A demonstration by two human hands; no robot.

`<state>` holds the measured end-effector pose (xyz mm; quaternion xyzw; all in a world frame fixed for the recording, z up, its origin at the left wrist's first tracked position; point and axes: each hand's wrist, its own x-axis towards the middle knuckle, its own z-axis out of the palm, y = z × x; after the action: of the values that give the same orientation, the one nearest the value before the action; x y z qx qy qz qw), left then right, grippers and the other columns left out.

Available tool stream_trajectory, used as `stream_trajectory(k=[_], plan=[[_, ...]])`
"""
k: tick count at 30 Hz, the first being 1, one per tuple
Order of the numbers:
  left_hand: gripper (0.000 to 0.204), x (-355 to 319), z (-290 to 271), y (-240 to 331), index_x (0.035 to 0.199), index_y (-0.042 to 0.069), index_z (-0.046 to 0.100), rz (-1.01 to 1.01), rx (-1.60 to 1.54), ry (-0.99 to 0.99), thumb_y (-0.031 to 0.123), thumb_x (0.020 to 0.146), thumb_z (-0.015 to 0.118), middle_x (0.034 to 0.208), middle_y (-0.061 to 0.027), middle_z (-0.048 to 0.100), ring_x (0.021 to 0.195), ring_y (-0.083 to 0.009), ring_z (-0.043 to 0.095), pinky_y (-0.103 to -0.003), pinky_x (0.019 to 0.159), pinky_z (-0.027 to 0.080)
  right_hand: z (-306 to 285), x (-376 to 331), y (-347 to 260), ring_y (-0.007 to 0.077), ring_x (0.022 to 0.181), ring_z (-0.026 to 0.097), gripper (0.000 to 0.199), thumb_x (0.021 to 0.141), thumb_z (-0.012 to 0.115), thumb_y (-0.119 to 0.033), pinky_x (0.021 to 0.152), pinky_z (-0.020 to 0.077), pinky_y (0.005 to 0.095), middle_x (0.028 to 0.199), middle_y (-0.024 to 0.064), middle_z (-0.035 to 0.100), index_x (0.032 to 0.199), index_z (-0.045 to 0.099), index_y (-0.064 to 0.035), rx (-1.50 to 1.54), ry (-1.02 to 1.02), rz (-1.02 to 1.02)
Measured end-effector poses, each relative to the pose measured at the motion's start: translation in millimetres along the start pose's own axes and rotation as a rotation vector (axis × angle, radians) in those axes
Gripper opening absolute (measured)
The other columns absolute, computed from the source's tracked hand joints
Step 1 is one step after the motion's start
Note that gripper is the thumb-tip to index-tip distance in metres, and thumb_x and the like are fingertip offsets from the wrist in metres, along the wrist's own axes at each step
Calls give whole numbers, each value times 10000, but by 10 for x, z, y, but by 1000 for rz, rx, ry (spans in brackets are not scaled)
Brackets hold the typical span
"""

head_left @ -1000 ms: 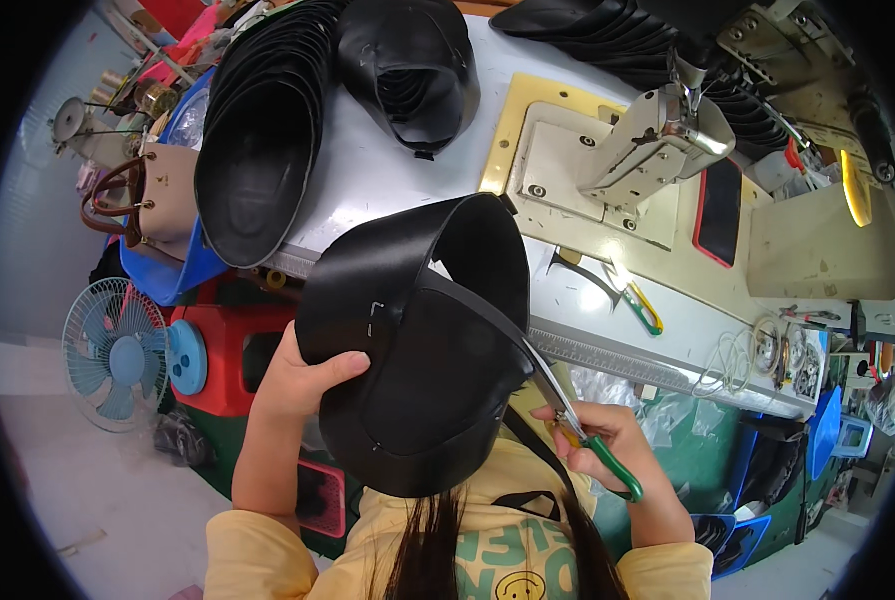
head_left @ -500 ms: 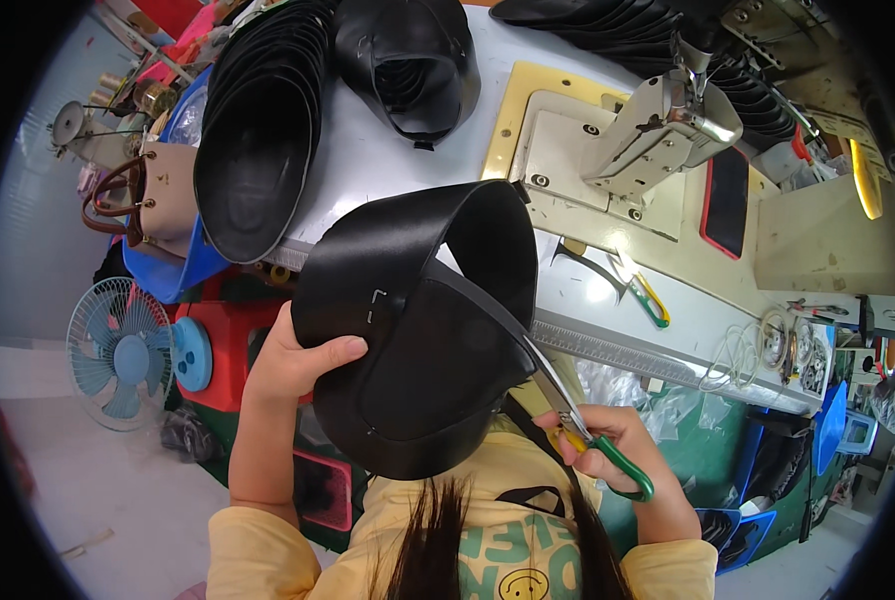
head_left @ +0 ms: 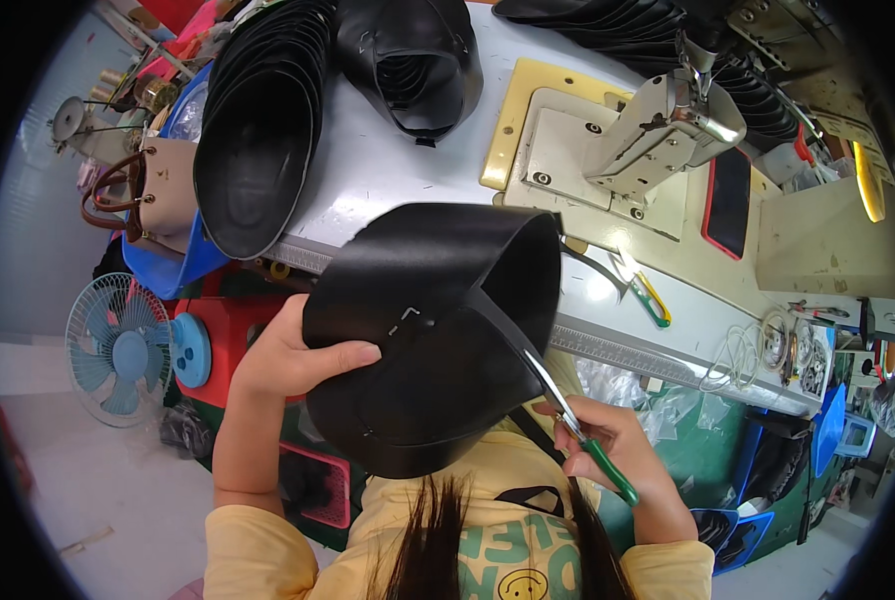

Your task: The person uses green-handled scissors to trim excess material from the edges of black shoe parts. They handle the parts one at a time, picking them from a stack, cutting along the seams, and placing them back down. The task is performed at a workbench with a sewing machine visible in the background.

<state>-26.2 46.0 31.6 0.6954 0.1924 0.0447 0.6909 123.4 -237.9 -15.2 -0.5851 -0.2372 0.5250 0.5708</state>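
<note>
A black leather-like piece, bent into a deep curved shell with an open loop at the right, hangs in front of my body. Staple-like marks show on the face of this black shell (head_left: pixel 408 260). My left hand (head_left: pixel 293 350) grips its left side, thumb on the outer face and fingers hidden behind. In my right hand (head_left: pixel 613 435) is a pair of scissors (head_left: pixel 608 468) with a green handle, pointing up and left. The blades lie along the right edge of the shell, by a narrow black strip; whether they are cutting cannot be seen.
A sewing machine (head_left: pixel 658 140) stands on the table at the right, a red-edged phone (head_left: pixel 726 205) beside it. Small thread snips (head_left: pixel 648 290) lie near the table's ruler edge (head_left: pixel 648 360). Nested black shells (head_left: pixel 258 170) stand far left; a fan (head_left: pixel 128 350) is at the left.
The black shell has tilted and its upper edge has come down and to the right. The scissors have turned steeper, and their yellow handle part no longer shows.
</note>
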Motion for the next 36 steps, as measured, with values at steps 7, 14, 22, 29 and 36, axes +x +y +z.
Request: stream_trajectory(k=[7,14,22,29,36], plan=[[313,31,-68,43,1008,-38,585,44,60,-49,33,722,689,935,-59,621,834,-109,547,-256,759,447,12,-49,-92,50,633,416,634,635,781,-345,568,330,190,696,-27,465,1106,574,25,71,-5,82],[330,67,-84,58,1012,-37,582,14,114,-84,45,715,698,936,-60,621,841,-112,547,-260,770,446,-24,-132,-21,29,620,381,519,690,770,-225,550,302,170,679,-43,435,1124,580,-13,51,-27,98],[319,104,-80,88,1016,-38,580,15,113,-158,36,724,685,929,-61,626,825,-109,547,-256,766,447,68,-11,-83,28,613,391,548,704,756,-275,555,316,164,664,-47,428,1140,565,-3,136,-62,63],[323,116,-79,69,1030,-44,571,22,140,-197,40,738,677,939,-69,626,834,-110,546,-256,767,449,3,-100,-39,29,617,388,526,691,767,-243,540,297,170,675,-44,438,1117,580,1,13,0,53],[325,148,-51,110,1027,-40,571,2,132,-231,51,738,686,932,-67,624,836,-111,545,-253,766,448,61,2,-114,44,584,410,685,606,780,-429,540,327,194,627,-33,460,1059,589,48,9,47,41]])
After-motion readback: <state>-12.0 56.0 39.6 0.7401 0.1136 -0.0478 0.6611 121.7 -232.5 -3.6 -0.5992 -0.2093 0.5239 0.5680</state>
